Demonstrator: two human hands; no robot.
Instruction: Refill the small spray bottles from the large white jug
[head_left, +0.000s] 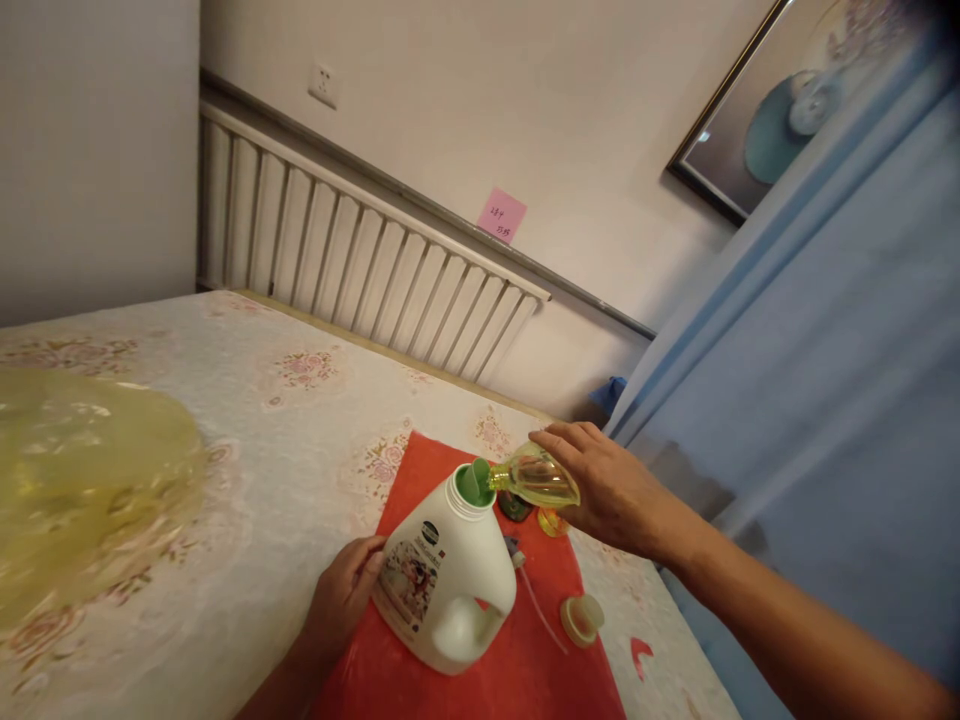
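Observation:
A white detergent jug point(448, 580) with a handle and a picture label stands on a red mat point(517, 670), its cap off and a green spout point(474, 482) showing in its neck. My left hand point(346, 595) is wrapped against the jug's left side. A small clear bottle of yellow liquid point(536, 478) is tipped on its side in the grip of my right hand point(606, 485), its mouth touching the green spout.
On the mat lie a pump nozzle with a thin tube point(525, 585), a round pale cap point(582, 619) and a small yellow piece point(553, 522). The floral table cover point(262, 450) reaches a radiator point(360, 265). A blue curtain point(825, 400) hangs right. A yellowish blur fills the left.

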